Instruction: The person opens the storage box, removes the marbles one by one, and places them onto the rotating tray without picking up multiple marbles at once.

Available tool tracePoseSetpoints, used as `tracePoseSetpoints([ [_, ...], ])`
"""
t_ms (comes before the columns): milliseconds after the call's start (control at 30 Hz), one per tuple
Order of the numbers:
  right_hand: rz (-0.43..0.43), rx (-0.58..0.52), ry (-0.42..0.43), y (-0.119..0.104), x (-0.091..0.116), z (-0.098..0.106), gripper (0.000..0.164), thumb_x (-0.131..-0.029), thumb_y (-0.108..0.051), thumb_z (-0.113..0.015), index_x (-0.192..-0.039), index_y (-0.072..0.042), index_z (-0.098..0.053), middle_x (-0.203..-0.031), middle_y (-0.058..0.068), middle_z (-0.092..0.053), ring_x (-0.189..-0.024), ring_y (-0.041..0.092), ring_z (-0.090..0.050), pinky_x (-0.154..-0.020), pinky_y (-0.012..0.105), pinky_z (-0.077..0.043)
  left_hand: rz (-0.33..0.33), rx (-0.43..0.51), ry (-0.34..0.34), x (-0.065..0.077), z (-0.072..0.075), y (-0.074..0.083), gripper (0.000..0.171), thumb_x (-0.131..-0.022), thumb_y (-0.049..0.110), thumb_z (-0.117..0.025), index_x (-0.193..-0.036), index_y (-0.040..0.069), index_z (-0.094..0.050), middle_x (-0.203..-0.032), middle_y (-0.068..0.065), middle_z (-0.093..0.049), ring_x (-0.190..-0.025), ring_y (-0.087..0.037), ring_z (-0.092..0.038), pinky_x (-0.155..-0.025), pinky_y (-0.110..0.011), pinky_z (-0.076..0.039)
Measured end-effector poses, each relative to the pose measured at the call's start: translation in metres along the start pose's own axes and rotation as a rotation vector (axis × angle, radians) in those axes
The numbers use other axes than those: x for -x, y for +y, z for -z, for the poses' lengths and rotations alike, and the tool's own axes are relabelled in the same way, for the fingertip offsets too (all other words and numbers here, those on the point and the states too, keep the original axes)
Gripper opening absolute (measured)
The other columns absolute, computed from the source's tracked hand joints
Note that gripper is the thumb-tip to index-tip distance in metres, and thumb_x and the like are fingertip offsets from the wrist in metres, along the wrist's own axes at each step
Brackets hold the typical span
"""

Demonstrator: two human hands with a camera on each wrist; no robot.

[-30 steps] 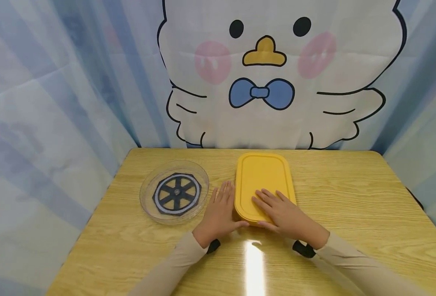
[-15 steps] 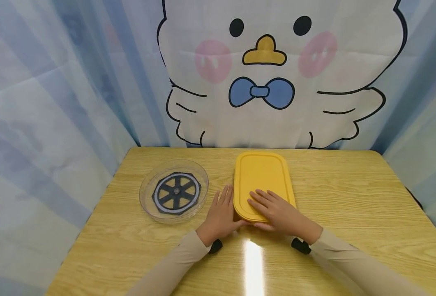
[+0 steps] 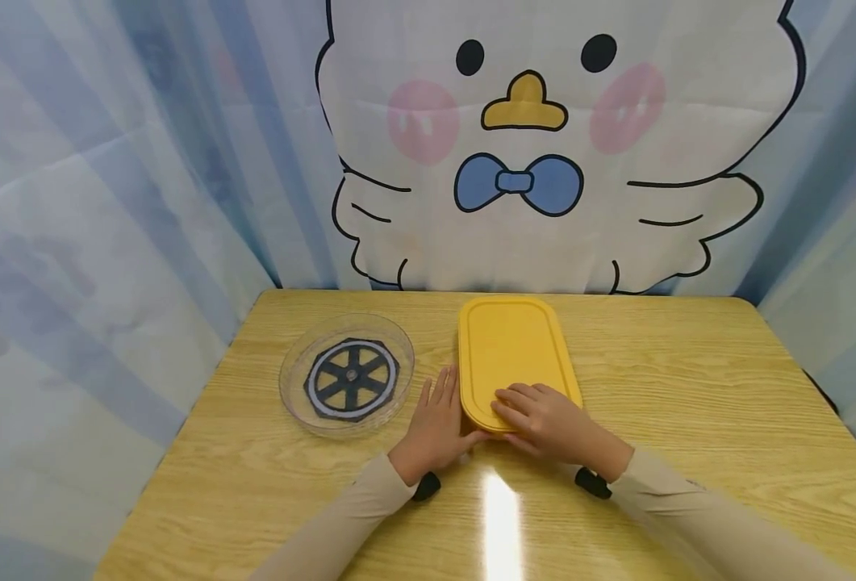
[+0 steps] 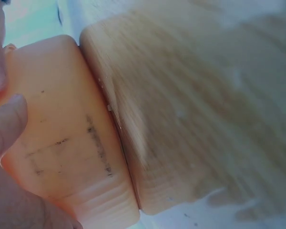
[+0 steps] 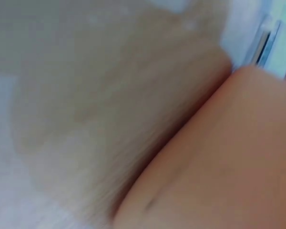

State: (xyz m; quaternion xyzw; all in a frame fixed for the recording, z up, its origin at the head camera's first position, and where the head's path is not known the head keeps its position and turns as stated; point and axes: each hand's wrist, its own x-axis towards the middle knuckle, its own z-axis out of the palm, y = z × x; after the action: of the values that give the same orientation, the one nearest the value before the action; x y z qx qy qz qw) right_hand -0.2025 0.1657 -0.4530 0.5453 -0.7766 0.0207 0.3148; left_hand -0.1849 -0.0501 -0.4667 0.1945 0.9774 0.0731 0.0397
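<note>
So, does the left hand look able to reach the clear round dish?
Probably yes: the left hand lies just beside the clear round dish, with only wood-grain tabletop showing between them.

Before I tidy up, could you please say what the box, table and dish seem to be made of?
Box: probably plastic, smooth and matt, given its even yellow colour and moulded-looking groove.
Table: wood or wood-look laminate, by its grain; the bright reflection suggests a glossy finish.
Dish: transparent, as the wood grain shows through; glass or plastic, I cannot tell.
</note>
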Motion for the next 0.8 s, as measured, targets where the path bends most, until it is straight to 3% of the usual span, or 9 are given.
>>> tracePoseSetpoints([
  [167, -0.053, 0.054, 0.018, -0.012, -0.005, 0.005, 0.036, -0.099, -0.034, -0.038, -0.094, -0.009, -0.064, -0.086, 0.004, -0.062, -0.074, 0.017, -0.058, -0.057, 0.028, -0.049, 0.002, -0.001, 0.008, 0.000, 0.001, 0.000, 0.097, -0.087, 0.065, -0.042, -0.150, -0.001, -0.010, -0.158, -0.016, -0.009, -0.147, -0.027, -0.008, -0.118, -0.045, -0.014],
  [367, -0.079, 0.088, 0.043, -0.019, -0.007, 0.006, 0.042, -0.102, -0.030, -0.029, -0.085, -0.012, -0.062, -0.077, 0.000, -0.057, -0.064, 0.014, -0.053, -0.048, 0.024, -0.043, 0.004, -0.012, -0.001, 0.000, -0.001, -0.001, 0.097, -0.087, 0.066, -0.041, -0.150, 0.000, -0.010, -0.158, -0.016, -0.008, -0.147, -0.027, -0.008, -0.118, -0.044, -0.014],
  [567, -0.081, 0.088, 0.040, -0.020, -0.011, 0.010, 0.044, -0.103, -0.028, -0.027, -0.082, -0.012, -0.062, -0.076, -0.001, -0.059, -0.063, 0.013, -0.052, -0.045, 0.022, -0.041, 0.012, -0.020, -0.026, -0.001, 0.002, 0.000, 0.095, -0.087, 0.064, -0.043, -0.150, 0.000, -0.010, -0.158, -0.014, -0.009, -0.148, -0.026, -0.007, -0.118, -0.044, -0.012],
  [800, -0.101, 0.038, 0.023, -0.019, -0.015, 0.018, 0.036, -0.100, -0.027, -0.038, -0.081, -0.011, -0.062, -0.076, -0.001, -0.061, -0.064, 0.014, -0.055, -0.049, 0.023, -0.046, 0.014, -0.020, -0.034, -0.002, 0.005, 0.001, 0.095, -0.087, 0.064, -0.043, -0.150, 0.000, -0.011, -0.158, -0.014, -0.009, -0.148, -0.025, -0.008, -0.118, -0.044, -0.011],
])
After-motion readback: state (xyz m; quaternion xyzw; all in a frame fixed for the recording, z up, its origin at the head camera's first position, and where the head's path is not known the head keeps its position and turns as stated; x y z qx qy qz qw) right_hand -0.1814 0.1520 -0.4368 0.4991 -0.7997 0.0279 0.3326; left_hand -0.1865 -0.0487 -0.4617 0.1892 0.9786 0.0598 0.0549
